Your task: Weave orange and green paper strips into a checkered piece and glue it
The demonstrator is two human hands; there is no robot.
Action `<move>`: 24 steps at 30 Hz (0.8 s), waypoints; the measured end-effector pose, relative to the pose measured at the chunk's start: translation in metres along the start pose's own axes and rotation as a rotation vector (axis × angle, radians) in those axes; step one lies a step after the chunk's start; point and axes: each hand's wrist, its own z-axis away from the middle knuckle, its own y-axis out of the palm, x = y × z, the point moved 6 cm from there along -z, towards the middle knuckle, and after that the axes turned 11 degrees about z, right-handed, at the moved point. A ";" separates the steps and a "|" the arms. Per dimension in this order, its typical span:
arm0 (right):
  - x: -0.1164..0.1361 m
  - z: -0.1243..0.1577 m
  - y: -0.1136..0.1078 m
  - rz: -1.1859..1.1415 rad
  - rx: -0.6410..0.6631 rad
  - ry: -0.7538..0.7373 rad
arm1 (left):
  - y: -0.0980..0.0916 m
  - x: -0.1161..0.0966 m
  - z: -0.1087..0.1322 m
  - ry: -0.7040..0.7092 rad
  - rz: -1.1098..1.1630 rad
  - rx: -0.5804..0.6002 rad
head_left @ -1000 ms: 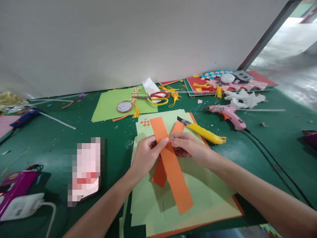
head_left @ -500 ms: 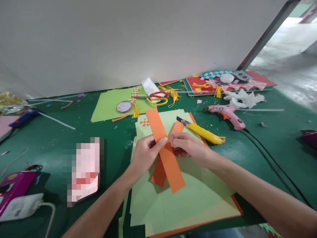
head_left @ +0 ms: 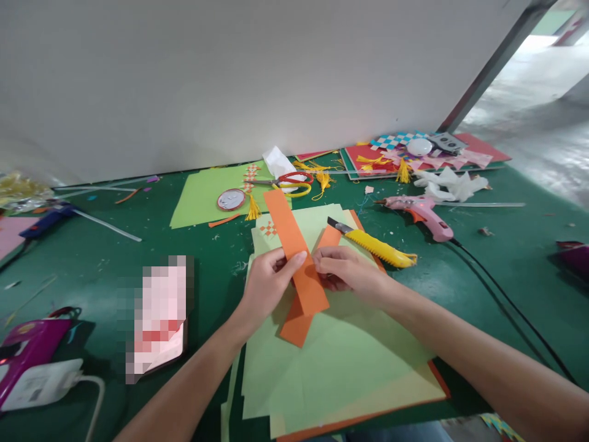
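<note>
An orange paper strip (head_left: 294, 245) slants over pale green sheets (head_left: 350, 362), pinched between thumb and fingers of my left hand (head_left: 272, 276). At its right edge, my right hand (head_left: 347, 267) is closed with its fingertips against the paper; the exact grip is partly hidden. A second orange strip (head_left: 294, 328) crosses underneath, its middle covered by the upper strip and my right hand. Just beyond my right hand, a yellow utility knife (head_left: 381, 247) lies with its blade out. A small orange woven check pattern (head_left: 268, 228) shows at the sheets' upper left.
A pink glue gun (head_left: 426, 215) with a black cord lies to the right. Scissors (head_left: 297, 184), a round tin (head_left: 231, 199) and a yellow tassel (head_left: 253, 209) are farther back. To the left are a blurred-out phone (head_left: 161, 319) and a purple glue gun (head_left: 34, 347).
The upper orange strip has shifted up and left in my left hand, its lower end now nearer my fingers and showing more of the strip below. My right hand stays in nearly the same place.
</note>
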 end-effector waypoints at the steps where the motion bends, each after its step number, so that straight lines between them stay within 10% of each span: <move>1: 0.000 0.000 0.001 0.018 0.016 -0.001 | -0.003 0.000 -0.001 0.013 -0.006 -0.033; 24: 0.000 0.000 0.003 0.214 0.121 -0.034 | -0.018 0.001 -0.005 0.076 0.118 -0.181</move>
